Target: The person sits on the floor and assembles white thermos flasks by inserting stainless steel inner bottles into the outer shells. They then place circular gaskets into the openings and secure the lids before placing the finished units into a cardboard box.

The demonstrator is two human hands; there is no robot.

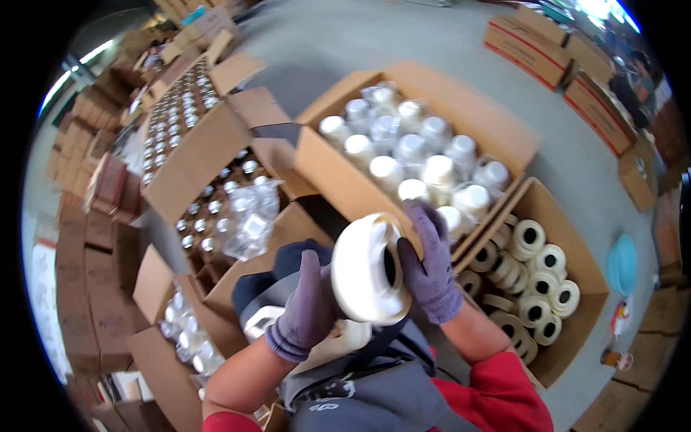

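A white, round, hollow piece (358, 277) with a cream rim and a dark opening is held up over my lap, slightly blurred. My left hand (311, 306), in a grey-purple knit glove, presses on its left side with the thumb pointing up. On the other side my right hand (432, 263), gloved alike, has its fingers at the rim by the opening. Some clear film seems to show at that opening. Below the hands, another white piece (342, 344) lies on my lap, partly covered by my left hand and wrist.
Ahead stands an open carton (327, 169) of white, plastic-wrapped pieces. To its right, a carton (576, 345) holds cream rings with dark centres. Left are a divided carton (216, 277) of silver-topped items and clear bags (252, 223). A blue basin (622, 263) sits on the floor.
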